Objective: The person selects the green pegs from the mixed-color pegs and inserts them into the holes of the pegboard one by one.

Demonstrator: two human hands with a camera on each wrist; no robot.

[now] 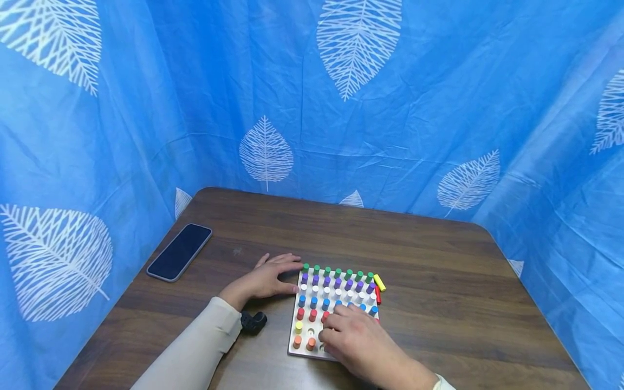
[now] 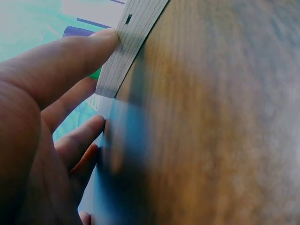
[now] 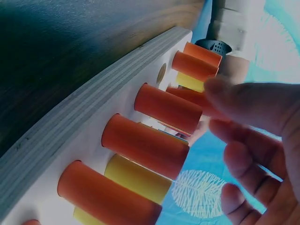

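A pale wooden pegboard [image 1: 302, 353] lies on the table, its colored pegs standing in rows. Along the near row are orange pegs [image 3: 145, 140] and an open hole [image 3: 161, 73]; yellow pegs [image 3: 136, 179] stand behind. My right hand [image 1: 358, 338] is over the near part of the board, thumb and index finger pinching a red-orange peg [image 3: 190, 98]. At the far left corner rests my left hand [image 1: 265, 279], its fingers extended. Its thumb [image 2: 89, 49] touches the layered side edge [image 2: 124, 51]. The right hand hides part of the near rows in the head view.
Right of the board lie a loose yellow peg [image 1: 379, 283] and a red peg [image 1: 378, 295]. A phone [image 1: 180, 252] lies at the table's left. A black object [image 1: 253, 323] sits by the left wrist. Blue leaf-print curtains [image 1: 302, 81] surround the table.
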